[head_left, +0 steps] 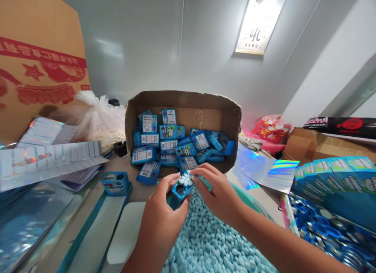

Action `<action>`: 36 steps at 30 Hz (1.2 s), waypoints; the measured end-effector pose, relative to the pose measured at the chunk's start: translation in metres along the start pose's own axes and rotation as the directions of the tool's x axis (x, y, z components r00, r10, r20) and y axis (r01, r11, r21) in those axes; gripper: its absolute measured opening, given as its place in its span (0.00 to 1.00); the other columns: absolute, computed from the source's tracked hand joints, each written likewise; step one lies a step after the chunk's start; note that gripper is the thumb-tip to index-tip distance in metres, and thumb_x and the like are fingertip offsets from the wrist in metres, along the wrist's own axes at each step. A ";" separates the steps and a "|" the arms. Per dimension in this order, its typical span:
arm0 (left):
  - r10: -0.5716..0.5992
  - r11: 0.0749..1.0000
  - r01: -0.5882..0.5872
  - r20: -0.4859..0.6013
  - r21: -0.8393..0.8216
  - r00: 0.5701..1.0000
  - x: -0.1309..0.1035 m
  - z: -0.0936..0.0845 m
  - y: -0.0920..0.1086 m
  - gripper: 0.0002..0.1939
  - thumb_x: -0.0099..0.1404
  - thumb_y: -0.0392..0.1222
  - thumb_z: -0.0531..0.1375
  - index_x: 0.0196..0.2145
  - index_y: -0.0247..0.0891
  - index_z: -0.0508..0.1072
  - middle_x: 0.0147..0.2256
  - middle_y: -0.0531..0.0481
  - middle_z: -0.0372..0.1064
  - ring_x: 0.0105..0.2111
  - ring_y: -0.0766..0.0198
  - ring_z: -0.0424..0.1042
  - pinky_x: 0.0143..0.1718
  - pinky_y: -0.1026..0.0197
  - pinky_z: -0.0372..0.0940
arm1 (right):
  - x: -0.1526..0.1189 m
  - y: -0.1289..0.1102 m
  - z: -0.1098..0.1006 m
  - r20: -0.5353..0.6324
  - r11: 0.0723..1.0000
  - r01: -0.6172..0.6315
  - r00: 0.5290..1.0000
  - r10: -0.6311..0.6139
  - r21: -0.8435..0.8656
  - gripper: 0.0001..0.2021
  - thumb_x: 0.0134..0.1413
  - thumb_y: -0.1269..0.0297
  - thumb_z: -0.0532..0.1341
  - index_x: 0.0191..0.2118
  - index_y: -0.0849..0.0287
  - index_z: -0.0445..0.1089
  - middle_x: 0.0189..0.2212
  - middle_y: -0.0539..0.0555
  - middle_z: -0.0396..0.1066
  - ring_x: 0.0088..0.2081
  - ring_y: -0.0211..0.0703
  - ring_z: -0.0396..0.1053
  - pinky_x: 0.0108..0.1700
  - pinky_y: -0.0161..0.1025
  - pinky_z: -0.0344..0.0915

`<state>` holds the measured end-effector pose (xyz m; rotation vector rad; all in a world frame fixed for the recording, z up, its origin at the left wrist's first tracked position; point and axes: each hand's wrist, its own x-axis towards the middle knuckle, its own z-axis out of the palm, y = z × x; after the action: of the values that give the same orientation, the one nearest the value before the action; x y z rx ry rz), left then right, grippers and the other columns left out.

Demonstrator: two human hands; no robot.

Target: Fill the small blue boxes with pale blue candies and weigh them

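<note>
Between the thumb and fingers of my left hand (167,210) is a small blue candy box (181,190), tilted, with a round opening on its near face. Pale blue candies (186,179) are heaped at the box's far end. My right hand (213,187) has its fingers curled against those candies and the box's right side; its fingertips are partly hidden. Below both hands lies a mass of loose pale blue candies (211,234) in a teal tub (249,198).
A cardboard carton (202,108) with several blue boxes (169,145) stands ahead. At left are one upright box (116,183), a long blue tray (100,234) and a white lid (126,230). Blue-and-silver rings (323,226) and fanned printed cards (337,183) lie at right.
</note>
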<state>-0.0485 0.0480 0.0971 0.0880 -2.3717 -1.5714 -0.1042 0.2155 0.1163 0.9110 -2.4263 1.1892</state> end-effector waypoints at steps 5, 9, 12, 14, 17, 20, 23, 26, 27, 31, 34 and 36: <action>-0.016 0.999 0.016 0.023 0.028 1.000 0.001 0.001 -0.002 0.23 0.59 0.41 0.64 0.52 0.50 0.73 0.50 0.52 0.76 0.52 0.56 0.75 0.52 0.55 0.70 | -0.005 0.004 0.002 0.066 0.999 -0.007 0.998 0.009 -0.039 0.11 0.70 0.66 0.52 0.44 0.58 0.73 0.40 0.56 0.70 0.41 0.44 0.69 0.44 0.41 0.66; -0.038 0.999 0.038 0.025 0.003 0.999 0.004 0.002 -0.008 0.23 0.60 0.44 0.65 0.54 0.50 0.72 0.51 0.53 0.76 0.51 0.56 0.75 0.52 0.56 0.70 | 0.007 -0.011 0.000 0.184 0.959 0.030 0.983 0.023 -0.282 0.13 0.70 0.69 0.51 0.38 0.60 0.72 0.36 0.56 0.70 0.39 0.46 0.69 0.42 0.42 0.65; -0.036 0.999 0.035 0.051 0.005 0.998 0.005 0.001 -0.012 0.26 0.60 0.43 0.65 0.56 0.49 0.71 0.53 0.51 0.75 0.53 0.55 0.74 0.54 0.54 0.69 | 0.019 -0.023 -0.001 0.329 0.882 0.100 0.942 0.066 -0.461 0.12 0.67 0.73 0.53 0.34 0.61 0.71 0.33 0.57 0.70 0.36 0.47 0.69 0.39 0.43 0.64; -0.024 1.000 0.022 0.068 0.021 0.997 0.005 0.000 -0.012 0.27 0.60 0.43 0.65 0.57 0.47 0.70 0.54 0.50 0.74 0.55 0.54 0.73 0.55 0.53 0.68 | 0.023 -0.025 -0.001 0.385 0.841 0.148 0.920 0.076 -0.520 0.12 0.65 0.75 0.53 0.32 0.62 0.70 0.32 0.57 0.70 0.35 0.47 0.69 0.38 0.43 0.64; -0.003 0.995 -0.007 0.094 0.103 0.996 0.004 0.001 -0.010 0.26 0.60 0.42 0.64 0.57 0.45 0.70 0.55 0.47 0.73 0.55 0.52 0.72 0.57 0.51 0.67 | 0.020 -0.020 0.002 0.384 0.829 0.173 0.922 0.053 -0.531 0.11 0.62 0.79 0.53 0.33 0.64 0.70 0.33 0.58 0.70 0.35 0.45 0.68 0.38 0.41 0.64; 0.061 0.984 -0.082 0.136 0.155 0.989 0.003 0.002 -0.008 0.26 0.59 0.39 0.64 0.56 0.43 0.70 0.55 0.46 0.71 0.56 0.52 0.71 0.58 0.52 0.66 | 0.013 -0.013 0.005 0.335 0.860 0.170 0.942 0.001 -0.480 0.11 0.64 0.78 0.53 0.33 0.63 0.70 0.33 0.57 0.69 0.37 0.45 0.67 0.40 0.41 0.65; 0.109 0.979 -0.135 0.168 0.155 0.980 0.002 0.003 -0.010 0.26 0.59 0.36 0.63 0.56 0.44 0.70 0.55 0.46 0.69 0.55 0.54 0.70 0.57 0.54 0.66 | 0.010 -0.008 0.005 0.325 0.883 0.191 0.945 -0.047 -0.428 0.12 0.66 0.76 0.53 0.32 0.61 0.69 0.33 0.56 0.68 0.38 0.46 0.66 0.41 0.42 0.65; 0.100 0.978 -0.131 0.188 0.162 0.977 0.002 0.003 -0.012 0.27 0.59 0.35 0.63 0.56 0.44 0.69 0.54 0.46 0.69 0.53 0.54 0.71 0.55 0.55 0.67 | 0.012 -0.008 0.005 0.339 0.906 0.194 0.939 -0.060 -0.377 0.12 0.65 0.77 0.54 0.32 0.61 0.69 0.33 0.56 0.68 0.37 0.45 0.66 0.40 0.42 0.65; 0.093 0.979 -0.125 0.194 0.162 0.976 0.002 0.003 -0.011 0.27 0.58 0.35 0.63 0.56 0.44 0.69 0.53 0.46 0.69 0.53 0.54 0.71 0.55 0.56 0.67 | 0.013 -0.007 0.005 0.339 0.917 0.184 0.939 -0.057 -0.355 0.11 0.64 0.78 0.54 0.32 0.61 0.69 0.33 0.56 0.68 0.37 0.45 0.66 0.40 0.42 0.65; 0.063 0.984 -0.096 0.215 0.147 0.975 0.003 0.002 -0.006 0.27 0.59 0.35 0.62 0.57 0.46 0.69 0.54 0.47 0.68 0.54 0.55 0.70 0.56 0.56 0.66 | 0.016 -0.005 0.005 0.322 0.962 0.085 0.947 0.003 -0.259 0.10 0.62 0.79 0.55 0.34 0.62 0.71 0.35 0.56 0.68 0.39 0.46 0.67 0.42 0.42 0.66; 0.021 0.987 -0.053 0.205 0.154 0.979 0.004 0.002 -0.002 0.27 0.59 0.35 0.62 0.57 0.45 0.69 0.54 0.47 0.68 0.55 0.56 0.70 0.56 0.57 0.66 | 0.018 -0.004 0.002 0.330 0.980 0.055 0.944 0.012 -0.192 0.10 0.64 0.77 0.55 0.35 0.61 0.72 0.35 0.55 0.68 0.39 0.45 0.68 0.42 0.41 0.65; 0.002 0.987 -0.034 0.196 0.160 0.981 0.004 0.002 -0.001 0.28 0.58 0.35 0.62 0.57 0.44 0.69 0.55 0.47 0.67 0.56 0.55 0.69 0.57 0.57 0.65 | 0.020 -0.003 -0.001 0.343 0.988 0.052 0.940 0.000 -0.144 0.10 0.63 0.78 0.55 0.35 0.61 0.73 0.35 0.54 0.68 0.39 0.43 0.68 0.42 0.39 0.65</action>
<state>-0.0530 0.0486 0.0959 -0.0569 -2.6415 -1.4344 -0.1176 0.2070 0.1287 1.1817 -2.7171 0.8799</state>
